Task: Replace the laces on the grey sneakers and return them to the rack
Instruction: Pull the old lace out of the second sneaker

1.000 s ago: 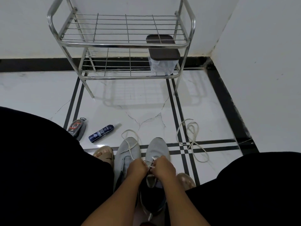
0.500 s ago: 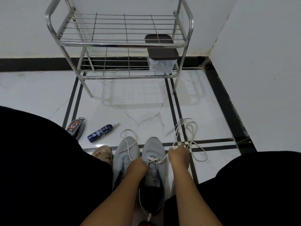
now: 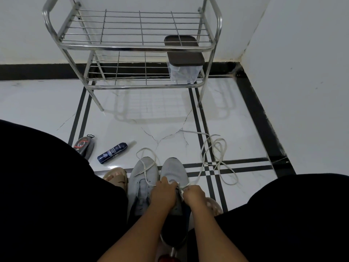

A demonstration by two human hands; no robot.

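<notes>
left hand: left hand (image 3: 164,193) sits on the right grey mesh sneaker (image 3: 174,170), lower centre of frame, fingers curled over the white lace (image 3: 213,157) at the eyelets
right hand: right hand (image 3: 194,192) just beside it, fingers curled tight, pinching the same lace
lace: its loose length runs off to the right and lies in loops on the white marble floor (image 3: 151,120)
left sneaker: second grey mesh sneaker (image 3: 144,173) touching the first, another white lace (image 3: 145,157) draped over its toe
rack: chrome wire shoe rack (image 3: 132,46) at upper centre, well apart from the sneakers, a clear box with a brown lid (image 3: 184,53) on its lower shelf
floor bits: dark blue spray can (image 3: 112,150) and a grey shoe brush (image 3: 84,145) at centre left
</notes>
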